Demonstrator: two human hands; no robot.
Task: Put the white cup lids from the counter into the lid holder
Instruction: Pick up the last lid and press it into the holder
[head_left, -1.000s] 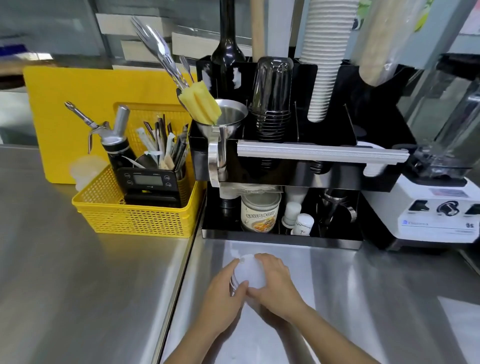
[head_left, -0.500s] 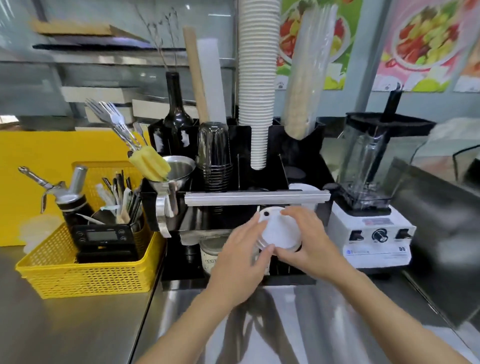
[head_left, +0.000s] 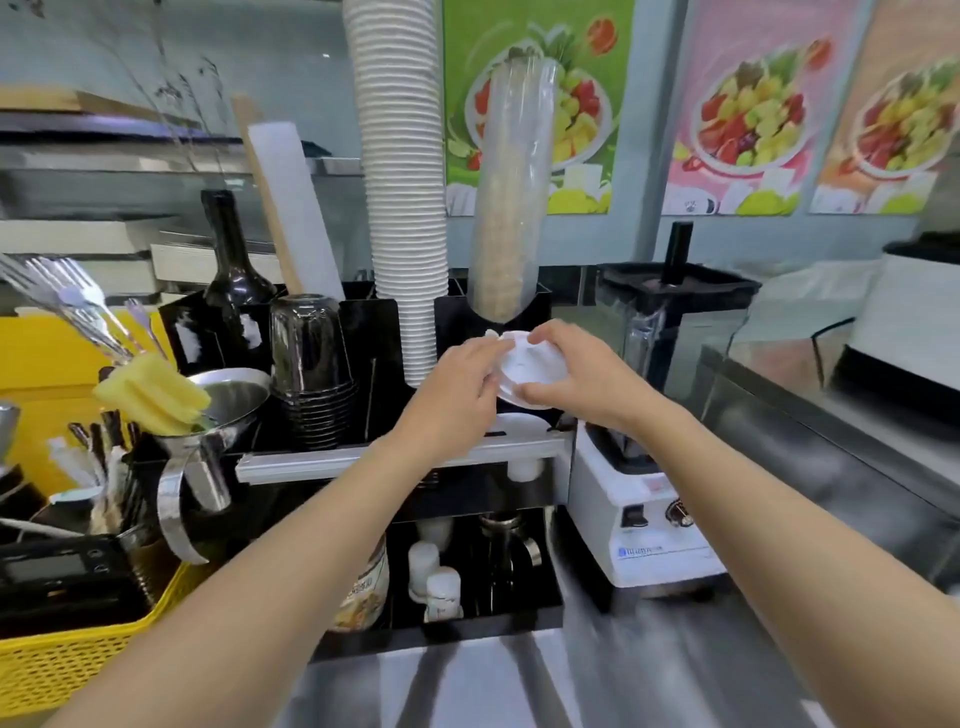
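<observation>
A stack of white cup lids (head_left: 524, 370) is held between both hands, tilted, above the right end of the black organiser rack (head_left: 379, 332). My left hand (head_left: 452, 384) grips the stack's left edge and my right hand (head_left: 582, 374) covers its right side and front. Just below the stack, more white lids (head_left: 519, 427) sit in the rack's right compartment, partly hidden by my hands. The held stack is close above them; I cannot tell if they touch.
A tall stack of white paper cups (head_left: 402, 197) and a clear sleeve of cups (head_left: 511, 208) rise behind my hands. A blender (head_left: 649, 447) stands to the right. Dark cups (head_left: 311, 374), a metal jug (head_left: 218, 415) and a yellow basket (head_left: 78, 670) sit left.
Both hands lifted the lid stack from the steel counter up to the rack's right compartment. The camera view tilted upward with them.
</observation>
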